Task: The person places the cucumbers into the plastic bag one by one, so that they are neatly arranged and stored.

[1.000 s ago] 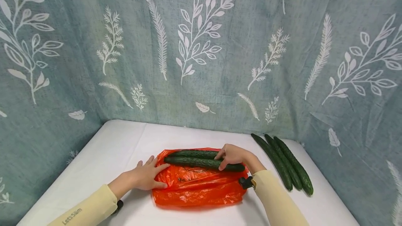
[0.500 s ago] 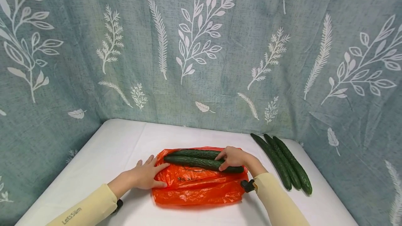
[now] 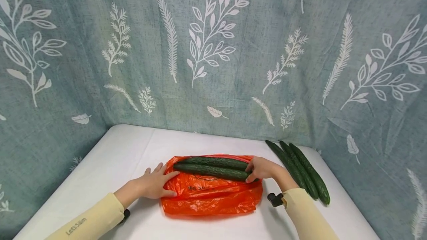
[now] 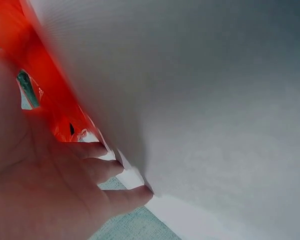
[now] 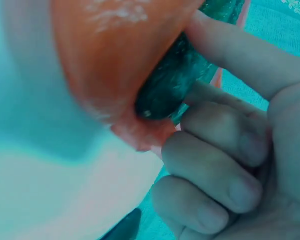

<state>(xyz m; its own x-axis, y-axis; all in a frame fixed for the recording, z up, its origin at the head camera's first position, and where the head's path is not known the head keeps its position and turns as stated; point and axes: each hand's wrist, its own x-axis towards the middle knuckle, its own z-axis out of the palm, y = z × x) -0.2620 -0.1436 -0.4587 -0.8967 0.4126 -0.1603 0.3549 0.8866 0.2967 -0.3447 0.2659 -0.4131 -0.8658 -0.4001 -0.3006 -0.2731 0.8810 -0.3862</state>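
Observation:
Two dark green cucumbers lie side by side on a red plastic bag (image 3: 213, 203); the front cucumber (image 3: 210, 170) overlaps the rear cucumber (image 3: 220, 162). My right hand (image 3: 265, 167) pinches the front cucumber near its right end between thumb and index finger. In the right wrist view the cucumber's tip (image 5: 162, 100) peeks from the bag's fold, and the other fingers (image 5: 210, 160) are curled in. My left hand (image 3: 153, 184) rests with spread fingers at the bag's left edge, thumb and index finger on the plastic. The left wrist view shows its straight fingers (image 4: 124, 200) on the white tabletop.
Several more things lie to the right: three loose cucumbers (image 3: 311, 177) side by side on the white table (image 3: 130, 151), beyond my right forearm. A patterned blue-green curtain (image 3: 160, 66) surrounds the table at the back and sides.
My right hand has slid rightward along the cucumbers toward their right ends. My left hand, the bag and both cucumbers stay nearly where they were.

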